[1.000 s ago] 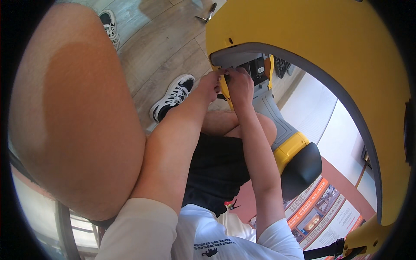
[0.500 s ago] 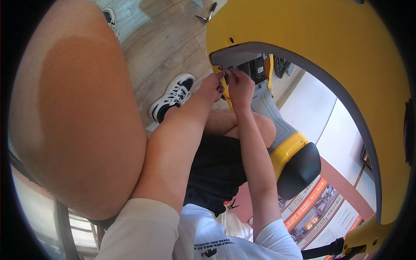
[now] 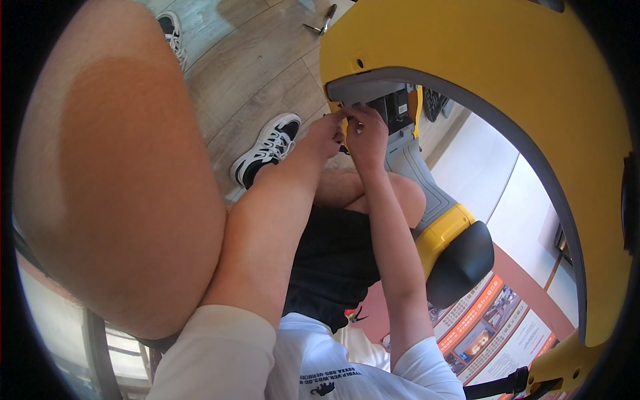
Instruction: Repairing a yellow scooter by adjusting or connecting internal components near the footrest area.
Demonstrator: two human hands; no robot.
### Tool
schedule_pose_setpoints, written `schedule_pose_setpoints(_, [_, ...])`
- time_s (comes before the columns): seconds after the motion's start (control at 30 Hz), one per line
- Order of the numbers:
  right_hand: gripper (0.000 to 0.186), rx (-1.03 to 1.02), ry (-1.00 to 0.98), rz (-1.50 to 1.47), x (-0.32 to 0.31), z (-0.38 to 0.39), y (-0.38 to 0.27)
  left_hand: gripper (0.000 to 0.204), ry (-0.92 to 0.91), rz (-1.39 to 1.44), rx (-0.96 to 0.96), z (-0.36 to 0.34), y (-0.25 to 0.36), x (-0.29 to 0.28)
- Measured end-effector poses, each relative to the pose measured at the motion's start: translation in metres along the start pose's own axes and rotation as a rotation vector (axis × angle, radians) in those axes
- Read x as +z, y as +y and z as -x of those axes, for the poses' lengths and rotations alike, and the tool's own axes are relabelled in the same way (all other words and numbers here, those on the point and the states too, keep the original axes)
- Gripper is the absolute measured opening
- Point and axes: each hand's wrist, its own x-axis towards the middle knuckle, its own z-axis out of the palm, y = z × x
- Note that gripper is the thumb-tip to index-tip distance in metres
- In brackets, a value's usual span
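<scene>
My left hand [image 3: 325, 136] is closed, its fingertips at the left edge of an opening in a yellow scooter [image 3: 413, 40]. Whatever it may grip is hidden. Right beside it, my right hand [image 3: 368, 141] is closed too, fingers curled in front of the same opening. A small shiny metal piece [image 3: 359, 129] shows in its curled fingers; its kind is too small to tell. The two hands meet at the fingertips. Behind the right hand, inside the opening, sits a black box [image 3: 393, 110] with a white label.
A grey footboard [image 3: 417, 167] runs from the opening to a yellow part with a black cushion [image 3: 460, 263]. A metal tool [image 3: 325, 21] lies on the wooden floor [image 3: 247, 87]. My bent leg [image 3: 127, 173] fills the left side. A printed poster [image 3: 487, 327] is at lower right.
My right hand has turned and its fingers have curled inward, so the small shiny piece now shows. The left hand has hardly moved. The view has shifted very slightly.
</scene>
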Motion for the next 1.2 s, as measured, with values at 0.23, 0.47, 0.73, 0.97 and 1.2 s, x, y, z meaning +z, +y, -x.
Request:
schedule_pose_setpoints(0.23, [0.020, 0.562, -0.150, -0.332, -0.015, 0.006, 0.012, 0.014, 0.072, -0.084, -0.032, 0.014, -0.001, 0.016])
schedule_pose_setpoints(0.47, [0.016, 0.051, -0.038, 0.168, -0.012, 0.001, 0.004, 0.011, 0.006, -0.002, 0.024, -0.001, -0.001, 0.000])
schedule_pose_setpoints(0.73, [0.017, 0.193, -0.072, 0.147, -0.013, 0.006, 0.000, 0.017, -0.012, -0.204, 0.047, 0.008, -0.004, 0.005])
schedule_pose_setpoints(0.97, [0.017, 0.138, 0.029, 0.112, -0.008, 0.006, 0.009, 0.015, -0.055, -0.219, 0.039, 0.009, -0.007, 0.007])
schedule_pose_setpoints(1.2, [0.013, 0.095, -0.004, 0.219, -0.012, 0.004, 0.000, 0.012, -0.014, -0.121, 0.012, 0.009, -0.003, 0.007])
